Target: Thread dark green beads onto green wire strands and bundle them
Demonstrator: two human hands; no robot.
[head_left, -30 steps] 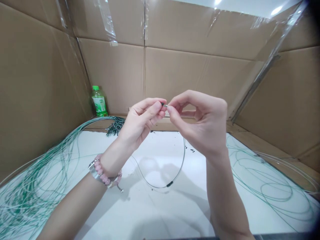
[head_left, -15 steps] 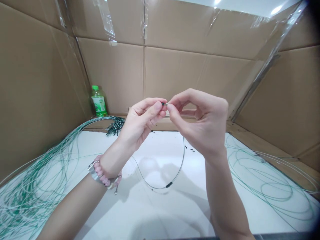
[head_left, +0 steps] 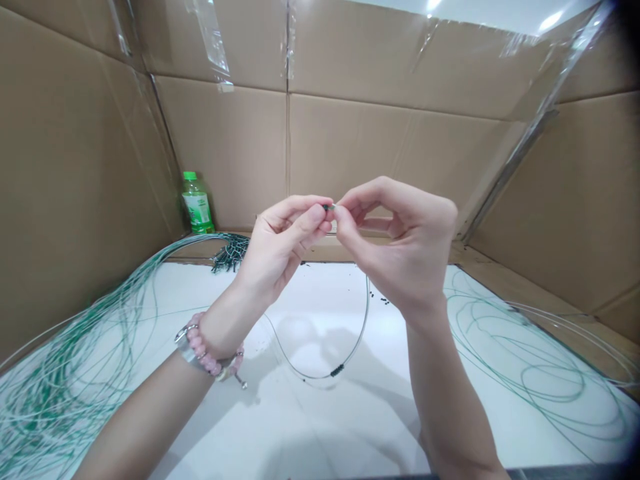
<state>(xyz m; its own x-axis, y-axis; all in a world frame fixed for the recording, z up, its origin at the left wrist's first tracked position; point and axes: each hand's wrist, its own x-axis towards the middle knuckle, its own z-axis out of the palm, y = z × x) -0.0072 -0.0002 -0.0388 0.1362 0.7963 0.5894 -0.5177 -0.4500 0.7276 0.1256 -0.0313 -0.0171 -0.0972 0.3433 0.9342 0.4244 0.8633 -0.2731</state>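
My left hand [head_left: 287, 243] pinches a small dark piece [head_left: 326, 207] between thumb and forefinger, above the white table. Close against it, my right hand [head_left: 400, 233] is closed on the end of a thin wire [head_left: 334, 207], thumb and forefinger together. The fingertips of both hands nearly touch, and they hide most of what they hold. Below them a thin wire loop [head_left: 367, 313] hangs down to the table, with a cluster of small black pieces [head_left: 337, 370] threaded on it.
A large bundle of green and white wires [head_left: 75, 367] covers the left side, its dark ends [head_left: 231, 253] at the back. Behind them stands a green bottle [head_left: 197, 207]. Loose green wire coils [head_left: 540, 373] lie at right. Cardboard walls [head_left: 380, 140] surround the white table [head_left: 300, 440].
Both hands stay in almost the same place, fingertips still together. My right wrist and forearm have shifted very slightly to the left.
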